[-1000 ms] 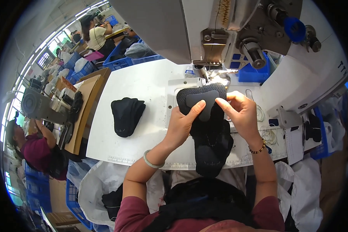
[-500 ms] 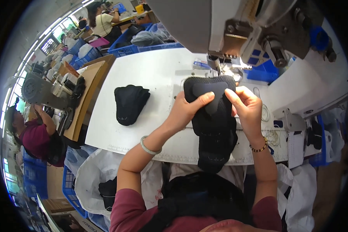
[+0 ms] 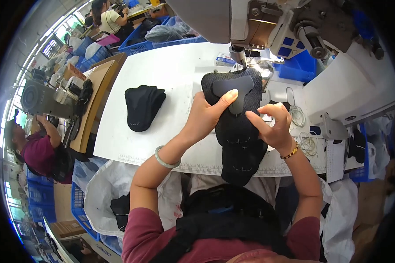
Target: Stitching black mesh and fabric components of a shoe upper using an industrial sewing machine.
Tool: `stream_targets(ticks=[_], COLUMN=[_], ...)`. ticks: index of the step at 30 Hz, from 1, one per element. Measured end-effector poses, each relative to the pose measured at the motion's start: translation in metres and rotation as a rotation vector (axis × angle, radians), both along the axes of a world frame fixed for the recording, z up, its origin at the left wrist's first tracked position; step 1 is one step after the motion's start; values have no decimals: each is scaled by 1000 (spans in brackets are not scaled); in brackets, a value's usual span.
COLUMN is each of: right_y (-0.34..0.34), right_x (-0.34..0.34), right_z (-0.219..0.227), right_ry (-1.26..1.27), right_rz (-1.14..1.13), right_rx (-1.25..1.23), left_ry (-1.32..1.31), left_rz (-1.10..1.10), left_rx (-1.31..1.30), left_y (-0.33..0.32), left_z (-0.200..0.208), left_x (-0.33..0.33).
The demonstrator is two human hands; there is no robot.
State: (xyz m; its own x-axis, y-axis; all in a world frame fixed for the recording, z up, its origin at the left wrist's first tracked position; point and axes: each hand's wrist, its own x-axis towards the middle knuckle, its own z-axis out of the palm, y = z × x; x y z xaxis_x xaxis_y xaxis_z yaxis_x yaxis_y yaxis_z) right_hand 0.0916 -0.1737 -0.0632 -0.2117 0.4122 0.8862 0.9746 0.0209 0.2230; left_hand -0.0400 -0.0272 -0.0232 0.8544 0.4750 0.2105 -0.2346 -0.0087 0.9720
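My left hand (image 3: 205, 115) grips a black padded fabric piece (image 3: 253, 94), thumb pressed on a smooth dark T-shaped patch (image 3: 243, 84) that lies on it. The fingers beneath the piece are mostly hidden. At the piece's right edge is my right hand (image 3: 276, 126), with thumb and fingers apart; its thumb tip overlaps the edge, and I cannot tell if they touch. More black pieces (image 3: 239, 160) with white stitch marks lie below the held one, down past the table's near edge. A small pile of similar black pieces (image 3: 142, 107) rests to the left.
A sewing machine (image 3: 254, 22) stands just beyond the held piece. The white table (image 3: 107, 136) has a ruler strip along its near edge. Loose cord (image 3: 309, 147) lies at right; a blue tray (image 3: 296, 68) sits behind. A white sack (image 3: 96, 201) hangs below left. Two people work further off.
My right hand has come off the upper right edge of the fabric piece and moved lower, its fingers spreading. My left hand keeps its grip on the piece. The whole view has shifted slightly.
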Motion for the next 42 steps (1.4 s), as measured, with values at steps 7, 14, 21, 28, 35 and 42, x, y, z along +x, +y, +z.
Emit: stream_targets(ticks=[7, 14, 21, 28, 35, 42], right_y=[11, 10, 18, 29, 20, 21], right_x=[-3, -3, -11, -5, 6, 7], right_z=[12, 15, 25, 42, 42, 42], right_ry=[-25, -100, 25, 388, 390, 472], right_rz=[23, 65, 105, 193, 70, 121], right_rx=[40, 20, -14, -72, -18, -26], left_ry=[27, -23, -99, -130, -112, -89], left_rz=[-27, -60, 73, 114, 16, 1], left_rx=[11, -73, -247, -358, -191, -169], left_y=[-2, -1, -7, -1, 9, 12], left_z=[7, 7, 4, 12, 19, 18], left_x=[-3, -7, -7, 19, 42, 43])
